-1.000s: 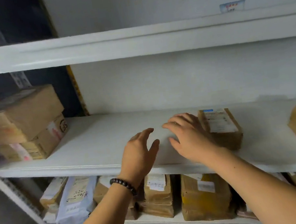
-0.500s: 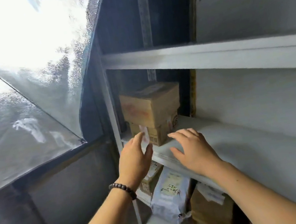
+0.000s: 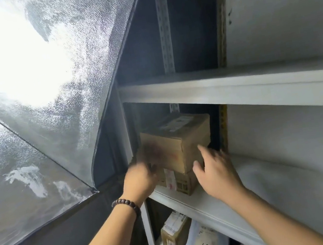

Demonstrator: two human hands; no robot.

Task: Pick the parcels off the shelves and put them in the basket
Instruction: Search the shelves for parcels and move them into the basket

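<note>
1. A dark brown bracelet of round beads [image 3: 127, 205] circles the left wrist, at about seven o'clock in the view.
2. The left hand [image 3: 141, 181], blurred, and the right hand [image 3: 217, 173] are ungloved.
3. Both forearms are uncovered.

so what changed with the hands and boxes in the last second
Both hands moved left along the shelf, from its middle to the stacked cardboard boxes. The left hand, blurred, now reaches the stack's left side; the right hand touches the top box on its right side. No firm grip shows yet. The boxes stay stacked.
</note>
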